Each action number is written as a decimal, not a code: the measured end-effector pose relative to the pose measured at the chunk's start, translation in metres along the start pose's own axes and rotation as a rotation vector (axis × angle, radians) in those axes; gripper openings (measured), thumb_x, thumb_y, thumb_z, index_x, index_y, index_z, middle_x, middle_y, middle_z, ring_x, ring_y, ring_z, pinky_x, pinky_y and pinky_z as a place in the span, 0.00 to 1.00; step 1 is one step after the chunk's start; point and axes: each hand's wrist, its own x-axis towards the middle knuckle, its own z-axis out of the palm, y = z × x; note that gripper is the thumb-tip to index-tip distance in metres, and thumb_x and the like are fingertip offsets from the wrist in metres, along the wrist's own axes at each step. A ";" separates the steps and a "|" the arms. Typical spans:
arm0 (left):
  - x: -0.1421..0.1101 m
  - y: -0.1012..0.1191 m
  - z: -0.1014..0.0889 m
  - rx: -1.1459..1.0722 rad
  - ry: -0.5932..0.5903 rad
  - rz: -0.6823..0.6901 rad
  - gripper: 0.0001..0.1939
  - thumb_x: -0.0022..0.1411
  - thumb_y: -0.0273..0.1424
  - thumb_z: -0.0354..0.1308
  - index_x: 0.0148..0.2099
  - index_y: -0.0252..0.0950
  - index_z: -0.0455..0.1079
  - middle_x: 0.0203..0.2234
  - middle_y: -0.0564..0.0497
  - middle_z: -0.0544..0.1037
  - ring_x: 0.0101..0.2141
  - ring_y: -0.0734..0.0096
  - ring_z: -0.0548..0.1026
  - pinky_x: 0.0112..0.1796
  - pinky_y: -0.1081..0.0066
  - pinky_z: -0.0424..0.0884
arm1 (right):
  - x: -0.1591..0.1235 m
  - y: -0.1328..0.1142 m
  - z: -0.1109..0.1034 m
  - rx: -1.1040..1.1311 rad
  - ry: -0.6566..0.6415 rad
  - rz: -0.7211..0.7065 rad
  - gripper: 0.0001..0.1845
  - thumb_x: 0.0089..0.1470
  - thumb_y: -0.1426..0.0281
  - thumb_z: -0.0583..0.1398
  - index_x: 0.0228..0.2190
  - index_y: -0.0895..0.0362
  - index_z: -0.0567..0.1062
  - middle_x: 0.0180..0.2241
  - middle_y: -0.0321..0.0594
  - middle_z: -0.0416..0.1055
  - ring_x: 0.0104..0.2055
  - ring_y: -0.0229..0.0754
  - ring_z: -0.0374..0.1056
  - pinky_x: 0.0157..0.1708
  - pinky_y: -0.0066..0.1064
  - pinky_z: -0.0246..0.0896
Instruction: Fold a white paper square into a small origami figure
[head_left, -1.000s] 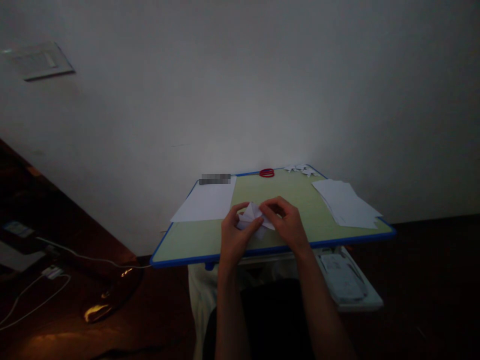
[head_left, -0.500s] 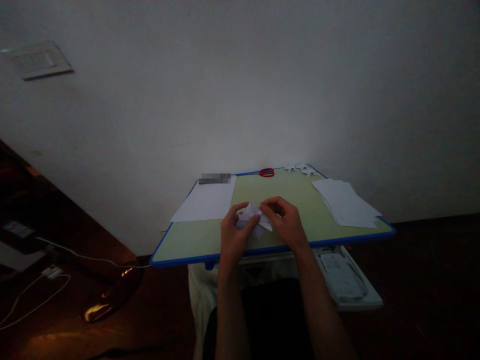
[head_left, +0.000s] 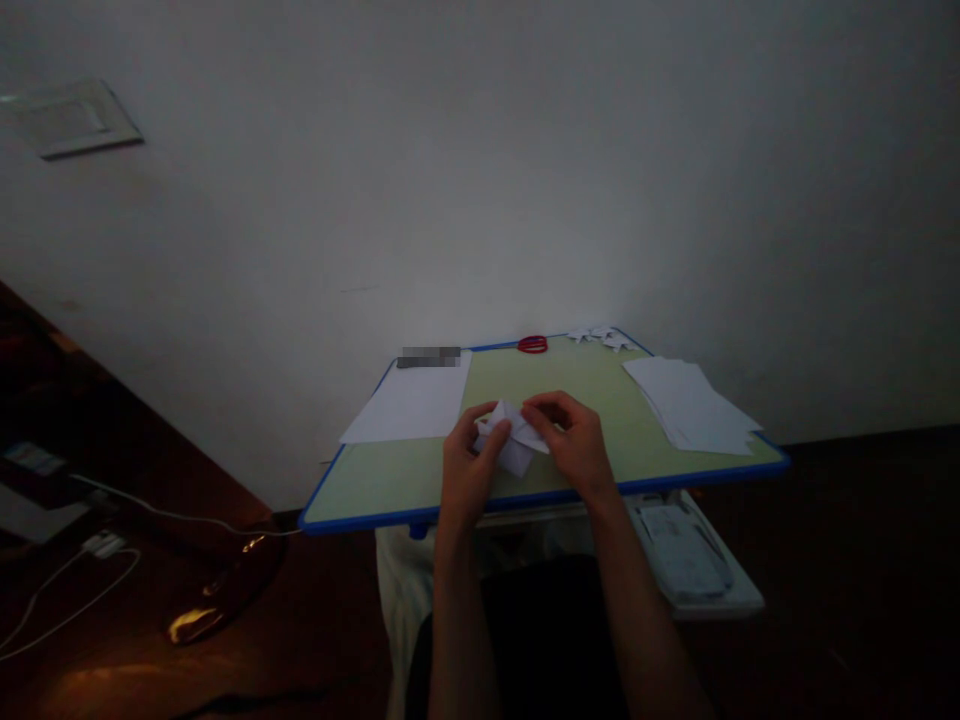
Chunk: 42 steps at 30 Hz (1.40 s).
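Between my two hands is a small piece of folded white paper (head_left: 514, 456), held just above the front of a pale green table (head_left: 555, 385). My left hand (head_left: 469, 458) is closed on its left side, thumb lying across the front. My right hand (head_left: 574, 440) pinches a flap at the upper right between thumb and fingertips. Part of the paper is hidden behind my fingers, and its exact folded shape cannot be made out.
White sheets (head_left: 409, 405) lie at the left, under a dark blurred object (head_left: 427, 358). Red-handled scissors (head_left: 532, 345) and several small folded paper pieces (head_left: 600, 337) lie along the back edge. A stack of paper (head_left: 690, 405) is at the right; an open drawer (head_left: 694, 560) sticks out below.
My left thumb has shifted a little up and left across the paper. The flap by my right fingers lies lower, and more of the paper's lower face shows.
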 end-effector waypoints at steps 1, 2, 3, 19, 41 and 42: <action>0.000 0.000 0.000 0.001 0.000 0.001 0.20 0.60 0.41 0.67 0.50 0.36 0.76 0.30 0.51 0.80 0.28 0.69 0.75 0.30 0.73 0.70 | 0.000 0.000 0.000 0.001 0.004 0.001 0.10 0.54 0.61 0.68 0.33 0.55 0.80 0.32 0.40 0.80 0.34 0.45 0.76 0.36 0.35 0.71; 0.000 0.000 0.000 0.003 -0.002 0.004 0.20 0.60 0.41 0.67 0.50 0.36 0.76 0.31 0.51 0.81 0.29 0.69 0.76 0.31 0.73 0.70 | 0.000 0.000 0.000 0.000 0.005 0.000 0.10 0.54 0.61 0.68 0.33 0.55 0.80 0.32 0.40 0.80 0.35 0.45 0.76 0.36 0.35 0.71; 0.000 0.000 0.000 0.006 -0.006 0.005 0.21 0.59 0.41 0.68 0.50 0.36 0.76 0.32 0.50 0.81 0.31 0.68 0.77 0.32 0.72 0.71 | 0.000 0.000 0.000 -0.004 0.005 -0.002 0.10 0.54 0.62 0.68 0.33 0.55 0.80 0.33 0.40 0.80 0.35 0.45 0.76 0.37 0.35 0.71; 0.001 -0.003 -0.001 0.055 0.053 0.026 0.24 0.52 0.38 0.73 0.50 0.35 0.76 0.30 0.50 0.81 0.28 0.68 0.76 0.29 0.72 0.71 | 0.000 -0.003 0.001 0.018 -0.034 0.018 0.09 0.54 0.61 0.67 0.33 0.54 0.79 0.34 0.40 0.81 0.35 0.45 0.77 0.37 0.35 0.73; -0.001 -0.008 -0.003 0.000 0.085 0.055 0.22 0.52 0.37 0.73 0.47 0.38 0.73 0.30 0.54 0.79 0.27 0.71 0.75 0.27 0.75 0.70 | -0.003 -0.003 -0.001 -0.044 -0.157 -0.023 0.11 0.54 0.62 0.68 0.38 0.54 0.83 0.33 0.39 0.80 0.35 0.44 0.76 0.40 0.36 0.72; -0.001 -0.007 -0.002 0.002 0.084 0.056 0.21 0.52 0.37 0.73 0.47 0.38 0.73 0.30 0.54 0.79 0.26 0.71 0.75 0.27 0.75 0.70 | -0.003 -0.003 -0.001 -0.049 -0.141 -0.026 0.11 0.53 0.63 0.69 0.39 0.53 0.83 0.32 0.38 0.80 0.34 0.44 0.76 0.39 0.35 0.72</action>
